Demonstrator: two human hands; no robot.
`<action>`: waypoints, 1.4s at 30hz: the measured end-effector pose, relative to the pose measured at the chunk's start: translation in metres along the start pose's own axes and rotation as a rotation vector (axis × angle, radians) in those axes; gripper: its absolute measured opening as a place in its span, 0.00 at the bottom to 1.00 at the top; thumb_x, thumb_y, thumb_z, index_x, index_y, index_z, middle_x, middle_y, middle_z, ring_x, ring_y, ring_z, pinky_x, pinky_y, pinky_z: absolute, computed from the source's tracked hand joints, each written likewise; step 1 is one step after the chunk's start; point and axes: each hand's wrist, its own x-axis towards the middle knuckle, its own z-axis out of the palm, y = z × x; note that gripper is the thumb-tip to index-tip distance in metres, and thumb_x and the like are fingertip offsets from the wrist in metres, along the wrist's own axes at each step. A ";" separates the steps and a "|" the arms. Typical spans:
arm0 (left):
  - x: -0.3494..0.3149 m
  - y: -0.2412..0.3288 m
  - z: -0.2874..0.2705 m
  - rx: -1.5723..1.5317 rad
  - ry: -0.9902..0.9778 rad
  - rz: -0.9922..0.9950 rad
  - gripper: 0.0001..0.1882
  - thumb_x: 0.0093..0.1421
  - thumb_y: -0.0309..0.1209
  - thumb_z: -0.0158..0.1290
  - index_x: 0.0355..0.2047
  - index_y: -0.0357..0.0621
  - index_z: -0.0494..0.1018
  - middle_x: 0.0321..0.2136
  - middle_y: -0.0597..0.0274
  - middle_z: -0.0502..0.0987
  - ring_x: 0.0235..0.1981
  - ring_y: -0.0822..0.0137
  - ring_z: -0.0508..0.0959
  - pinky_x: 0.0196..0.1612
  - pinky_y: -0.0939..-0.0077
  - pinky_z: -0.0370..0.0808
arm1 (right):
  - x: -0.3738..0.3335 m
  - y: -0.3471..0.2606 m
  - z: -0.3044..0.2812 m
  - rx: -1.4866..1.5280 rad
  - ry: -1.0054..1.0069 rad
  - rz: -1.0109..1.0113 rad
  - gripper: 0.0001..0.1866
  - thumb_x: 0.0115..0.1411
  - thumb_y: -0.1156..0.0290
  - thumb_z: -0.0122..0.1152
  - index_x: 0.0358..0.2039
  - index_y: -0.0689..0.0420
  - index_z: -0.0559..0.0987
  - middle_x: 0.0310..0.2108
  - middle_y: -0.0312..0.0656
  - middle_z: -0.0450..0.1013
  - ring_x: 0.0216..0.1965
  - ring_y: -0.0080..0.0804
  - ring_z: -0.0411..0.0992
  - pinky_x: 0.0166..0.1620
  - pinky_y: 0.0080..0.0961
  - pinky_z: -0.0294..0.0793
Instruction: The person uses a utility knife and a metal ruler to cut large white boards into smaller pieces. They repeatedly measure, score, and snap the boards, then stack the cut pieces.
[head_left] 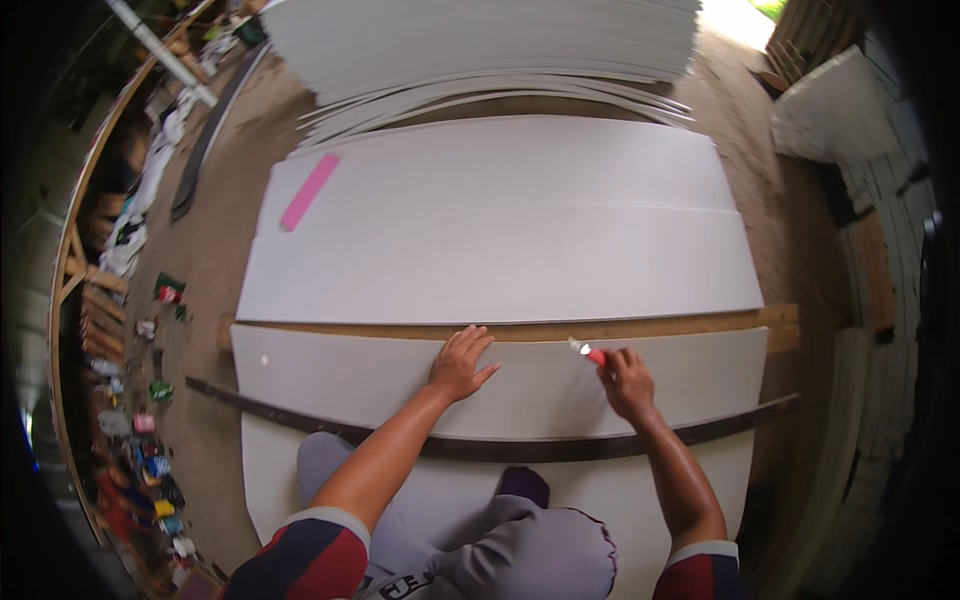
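Observation:
In front of me lies a narrow pale grey-white panel strip [330, 365], its far edge along a wooden batten [530, 330]. My left hand [462, 364] rests flat on this strip, fingers stretched over its far edge, holding nothing. My right hand [627, 384] grips a small red-handled paintbrush [595, 355], its pale tip near the far edge of the strip. The tip is small and a little blurred. Across the near side of the strip runs a long dark bar [560, 449], between my hands and my legs.
Beyond the batten lie larger white panels [500, 260], with a pink strip [310, 192] on the far left one. A tall stack of white sheets [480, 40] stands behind. Assorted clutter [150, 440] lines the left side; a pale bulky sack [835, 108] sits far right.

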 end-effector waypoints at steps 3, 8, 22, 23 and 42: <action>-0.033 -0.039 -0.025 0.087 0.101 -0.126 0.29 0.66 0.48 0.62 0.60 0.44 0.76 0.65 0.49 0.73 0.70 0.47 0.67 0.73 0.49 0.61 | -0.012 -0.076 0.045 -0.020 -0.081 -0.224 0.12 0.60 0.64 0.70 0.43 0.48 0.80 0.35 0.40 0.75 0.38 0.43 0.75 0.38 0.42 0.76; -0.084 -0.101 -0.054 0.153 0.171 -0.317 0.28 0.66 0.48 0.61 0.60 0.44 0.76 0.66 0.45 0.71 0.72 0.44 0.64 0.74 0.49 0.59 | -0.029 -0.159 0.103 -0.084 -0.273 -0.421 0.13 0.61 0.57 0.70 0.41 0.48 0.81 0.35 0.38 0.76 0.39 0.39 0.76 0.40 0.38 0.74; -0.134 -0.155 -0.086 0.057 0.203 -0.555 0.32 0.66 0.50 0.61 0.64 0.45 0.73 0.70 0.43 0.64 0.74 0.44 0.58 0.76 0.49 0.56 | 0.141 -0.114 0.095 -0.353 -0.244 -0.187 0.37 0.55 0.50 0.76 0.64 0.46 0.75 0.60 0.46 0.73 0.63 0.47 0.70 0.61 0.47 0.71; -0.135 -0.157 -0.088 0.052 0.200 -0.571 0.32 0.65 0.50 0.61 0.64 0.45 0.73 0.70 0.43 0.64 0.74 0.44 0.58 0.76 0.50 0.56 | 0.145 -0.111 0.094 -0.304 -0.336 -0.162 0.37 0.56 0.50 0.75 0.64 0.45 0.75 0.60 0.45 0.73 0.63 0.47 0.71 0.61 0.47 0.72; -0.041 -0.149 -0.216 0.360 0.347 -0.291 0.11 0.62 0.38 0.64 0.45 0.60 0.85 0.44 0.72 0.86 0.50 0.62 0.81 0.63 0.47 0.69 | 0.128 -0.095 -0.050 -0.441 0.156 -0.488 0.12 0.63 0.60 0.69 0.45 0.47 0.82 0.37 0.32 0.83 0.39 0.33 0.83 0.45 0.35 0.78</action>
